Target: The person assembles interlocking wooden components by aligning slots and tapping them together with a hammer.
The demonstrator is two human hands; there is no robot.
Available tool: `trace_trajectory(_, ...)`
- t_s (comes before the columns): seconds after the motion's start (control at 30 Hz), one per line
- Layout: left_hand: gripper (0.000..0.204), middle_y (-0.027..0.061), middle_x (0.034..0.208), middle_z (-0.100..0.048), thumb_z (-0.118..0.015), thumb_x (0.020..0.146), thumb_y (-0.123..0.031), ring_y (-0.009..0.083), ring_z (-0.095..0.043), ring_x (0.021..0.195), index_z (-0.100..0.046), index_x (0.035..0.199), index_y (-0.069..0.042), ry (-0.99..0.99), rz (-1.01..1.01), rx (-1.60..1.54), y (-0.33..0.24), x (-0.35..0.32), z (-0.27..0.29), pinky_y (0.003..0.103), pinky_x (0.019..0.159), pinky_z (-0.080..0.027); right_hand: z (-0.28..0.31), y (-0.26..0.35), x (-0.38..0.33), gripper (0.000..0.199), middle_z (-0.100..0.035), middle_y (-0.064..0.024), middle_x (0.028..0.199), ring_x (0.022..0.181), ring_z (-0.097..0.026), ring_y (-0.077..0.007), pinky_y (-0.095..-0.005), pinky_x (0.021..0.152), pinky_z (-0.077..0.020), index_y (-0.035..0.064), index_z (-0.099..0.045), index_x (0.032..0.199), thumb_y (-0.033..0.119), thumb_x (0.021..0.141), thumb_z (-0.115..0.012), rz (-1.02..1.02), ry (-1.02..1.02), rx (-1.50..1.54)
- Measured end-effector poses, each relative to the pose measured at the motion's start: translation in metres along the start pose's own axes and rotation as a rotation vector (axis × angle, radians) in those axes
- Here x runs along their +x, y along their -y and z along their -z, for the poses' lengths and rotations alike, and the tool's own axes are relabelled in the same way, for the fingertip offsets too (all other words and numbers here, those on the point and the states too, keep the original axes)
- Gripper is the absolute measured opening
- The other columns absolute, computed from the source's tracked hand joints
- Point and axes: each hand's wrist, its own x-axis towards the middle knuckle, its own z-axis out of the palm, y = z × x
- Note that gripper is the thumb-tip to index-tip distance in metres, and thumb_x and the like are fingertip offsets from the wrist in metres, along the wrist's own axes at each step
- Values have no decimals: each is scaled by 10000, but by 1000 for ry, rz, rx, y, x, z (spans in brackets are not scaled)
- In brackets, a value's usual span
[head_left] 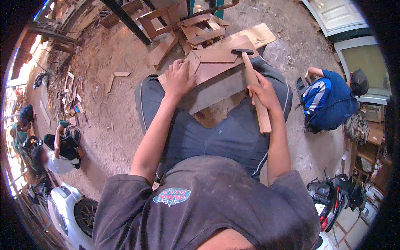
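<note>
In my right hand (265,92) is a hammer (255,81), its fingers wrapped round the long pale wooden handle. The dark metal hammer head (242,51) lies over the right end of a brown wooden strip (216,56). That strip meets a shorter wooden piece (193,61) at an angled joint, both resting on a wider brown board (214,71). My left hand (180,79) presses on the joint's left side with curled fingers, gripping the shorter piece. Whether a nail is between those fingers is hidden. A greyish board (218,92) spans my thighs underneath.
Jointed wooden frames (204,31) lie piled beyond my knees, near a pale plank (254,36). At right a person in blue (333,100) crouches; another person (64,146) sits at left. Wood scraps (71,98) litter the dirt floor. White door panels (335,16) stand far right.
</note>
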Motion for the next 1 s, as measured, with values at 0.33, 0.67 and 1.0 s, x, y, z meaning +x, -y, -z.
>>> trace_trajectory(0.33,578,144,1255,-572,-758,769,-278,356,-543,1134,-591,1286,-81,1,12,6,-6,-4,3,458,970,-453,-3,5,-2,701,-579,-26,783,602,-579,-126,-290,438,-525,86,-389,1522,5,873,-640,-39,-25,-41)
trace_trajectory(0.67,618,135,1281,-529,-728,762,-296,347,-501,1170,-564,1317,-77,29,51,-17,-4,-9,-3,472,999,-399,-2,1,0,709,-587,-30,775,598,-576,-125,-294,443,-525,95,-397,1523,17,864,-648,-41,-26,-38)
trace_trajectory(1.0,606,156,1277,-522,-724,765,-294,361,-497,1172,-564,1305,-69,7,30,-19,-10,-9,3,481,996,-401,-4,2,0,702,-600,-29,793,587,-572,-123,-294,443,-522,103,-422,1512,42,852,-653,-67,-26,-36)
